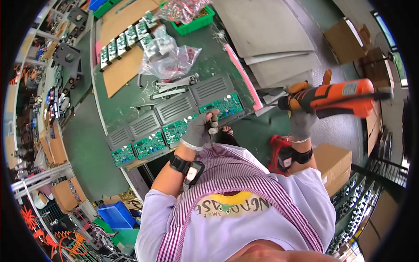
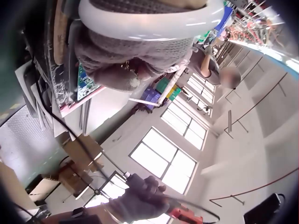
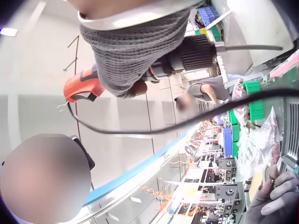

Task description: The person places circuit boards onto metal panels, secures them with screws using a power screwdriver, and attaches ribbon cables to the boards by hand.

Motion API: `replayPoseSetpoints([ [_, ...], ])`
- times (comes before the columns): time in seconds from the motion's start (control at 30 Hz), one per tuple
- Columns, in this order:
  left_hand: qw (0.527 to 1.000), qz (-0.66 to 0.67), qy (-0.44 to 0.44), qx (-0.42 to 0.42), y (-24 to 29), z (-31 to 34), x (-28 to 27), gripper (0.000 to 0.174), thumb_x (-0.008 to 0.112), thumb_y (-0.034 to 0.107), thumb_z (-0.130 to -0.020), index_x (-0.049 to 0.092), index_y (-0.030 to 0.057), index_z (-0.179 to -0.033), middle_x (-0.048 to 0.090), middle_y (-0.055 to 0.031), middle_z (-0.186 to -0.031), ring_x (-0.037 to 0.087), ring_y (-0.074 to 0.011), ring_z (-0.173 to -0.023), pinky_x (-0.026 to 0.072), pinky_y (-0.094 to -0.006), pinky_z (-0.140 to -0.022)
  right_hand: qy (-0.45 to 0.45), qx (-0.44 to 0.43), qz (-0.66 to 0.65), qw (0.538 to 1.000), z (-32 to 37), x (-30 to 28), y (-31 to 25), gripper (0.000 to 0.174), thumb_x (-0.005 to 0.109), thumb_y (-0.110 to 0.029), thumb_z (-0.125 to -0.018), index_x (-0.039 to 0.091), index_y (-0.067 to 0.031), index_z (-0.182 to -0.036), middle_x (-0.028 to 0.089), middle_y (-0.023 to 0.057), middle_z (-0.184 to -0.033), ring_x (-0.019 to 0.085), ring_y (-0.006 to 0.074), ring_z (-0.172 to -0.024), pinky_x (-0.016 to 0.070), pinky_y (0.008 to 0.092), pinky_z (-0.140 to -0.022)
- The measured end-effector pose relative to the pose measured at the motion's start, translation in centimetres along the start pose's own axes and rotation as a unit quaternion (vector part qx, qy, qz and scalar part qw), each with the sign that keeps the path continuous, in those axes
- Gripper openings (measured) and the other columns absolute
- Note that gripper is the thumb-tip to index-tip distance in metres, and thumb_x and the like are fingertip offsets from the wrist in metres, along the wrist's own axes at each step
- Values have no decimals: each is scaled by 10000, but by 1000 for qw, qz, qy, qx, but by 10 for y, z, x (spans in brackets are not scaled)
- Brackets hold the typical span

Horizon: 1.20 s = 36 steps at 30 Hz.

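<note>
One orange electric screwdriver [image 1: 336, 97] is held level in the air, right of the table [image 1: 118, 109] and clear of it. The right grip [image 1: 302, 118], gloved, is wrapped tight round its black front end. The left grip [image 1: 200, 129], also gloved, rests with curled fingers on a green circuit board [image 1: 174, 129] at the near table edge; whether it pinches anything cannot be told. Grey finned housings [image 1: 176, 108] sit just behind the boards. Clear plastic bags [image 1: 172, 61] and a green bin [image 1: 194, 24] lie farther off.

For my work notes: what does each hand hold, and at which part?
The right hand grips the orange screwdriver near its front end. Left hand: fingers curled, hold unclear.
</note>
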<state>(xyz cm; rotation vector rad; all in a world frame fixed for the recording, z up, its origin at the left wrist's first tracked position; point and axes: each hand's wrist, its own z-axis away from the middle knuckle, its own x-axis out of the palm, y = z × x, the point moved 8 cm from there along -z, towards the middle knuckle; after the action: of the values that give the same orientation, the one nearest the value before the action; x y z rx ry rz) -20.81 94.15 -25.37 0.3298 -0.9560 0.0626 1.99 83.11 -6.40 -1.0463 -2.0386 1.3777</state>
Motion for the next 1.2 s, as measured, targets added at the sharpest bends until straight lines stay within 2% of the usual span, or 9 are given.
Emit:
replayPoseSetpoints([
  [0.17, 999, -44, -11, 4, -4, 5, 6, 198, 503, 116, -839, 541, 16, -1005, 537, -48, -790, 502, -121, -638, 376, -220, -477, 53, 157, -12, 986, -1, -13, 16, 419, 519, 87, -625, 431, 14, -1029, 583, 105, -792, 555, 158, -593, 476, 269, -573],
  [0.4, 993, -106, -26, -40, -15, 12, 19, 118, 542, 167, -850, 516, 52, -862, 516, -33, -749, 492, -109, -623, 376, -221, -460, 71, 108, -145, 981, 10, -33, 1, 289, 542, -140, -782, 482, 4, -1026, 564, 114, -876, 570, 202, -794, 471, 360, -781],
  [0.53, 998, -66, 0, -22, -23, 2, 42, 82, 552, 146, -841, 516, 75, -859, 535, -22, -766, 489, -115, -625, 382, -224, -501, 27, 16, -259, 965, 9, -1, -29, 645, 589, -318, -814, 274, -112, -1338, 538, 96, -990, 548, 210, -853, 430, 454, -857],
  [0.57, 998, -51, -19, -18, -24, -2, 42, 90, 558, 161, -842, 514, 85, -865, 543, -12, -776, 489, -114, -629, 380, -225, -513, 2, 63, -272, 960, 6, 12, -33, 854, 610, -320, -786, 65, -70, -1394, 486, 74, -999, 463, 174, -924, 415, 319, -773],
  [0.67, 999, -31, -36, -19, -26, -4, 49, 116, 560, 183, -847, 507, 85, -877, 546, -12, -792, 492, -114, -634, 370, -224, -503, 20, 164, -363, 917, 5, 16, 2, 691, 582, -345, -799, 274, -24, -1327, 504, 99, -1038, 512, 207, -913, 440, 358, -798],
  [0.87, 994, -103, -43, -20, -26, 1, 52, 197, 517, 268, -875, 465, 78, -864, 445, -18, -719, 380, -105, -558, 337, -227, -470, -66, 156, -455, 875, 2, 29, -4, 558, 572, -345, -813, 391, -1, -1213, 459, 174, -1225, 540, 289, -1025, 444, 443, -887],
  [0.97, 993, -101, -54, -16, -28, 0, 55, 185, 518, 253, -875, 465, 76, -868, 448, -19, -728, 382, -111, -558, 329, -232, -471, 40, 87, -425, 900, -1, 11, -15, 561, 636, -321, -781, 413, -11, -1192, 471, 173, -1201, 541, 302, -1010, 454, 427, -873],
  [1.13, 996, -62, -53, -26, -29, 4, 65, 149, 518, 213, -872, 468, 72, -872, 459, -22, -721, 398, -116, -561, 335, -234, -485, -54, -46, -472, 879, 0, 19, -36, 644, 794, -277, -630, 453, -71, -1137, 515, 89, -980, 538, 233, -805, 482, 367, -658],
  [1.2, 996, -75, -42, -21, -32, 0, 60, 132, 513, 198, -872, 469, 73, -872, 458, -22, -727, 409, -119, -569, 340, -234, -482, -144, 46, -472, 868, -3, 43, -36, 558, 766, -285, -665, 472, -64, -1085, 519, 89, -949, 530, 239, -764, 463, 386, -641],
])
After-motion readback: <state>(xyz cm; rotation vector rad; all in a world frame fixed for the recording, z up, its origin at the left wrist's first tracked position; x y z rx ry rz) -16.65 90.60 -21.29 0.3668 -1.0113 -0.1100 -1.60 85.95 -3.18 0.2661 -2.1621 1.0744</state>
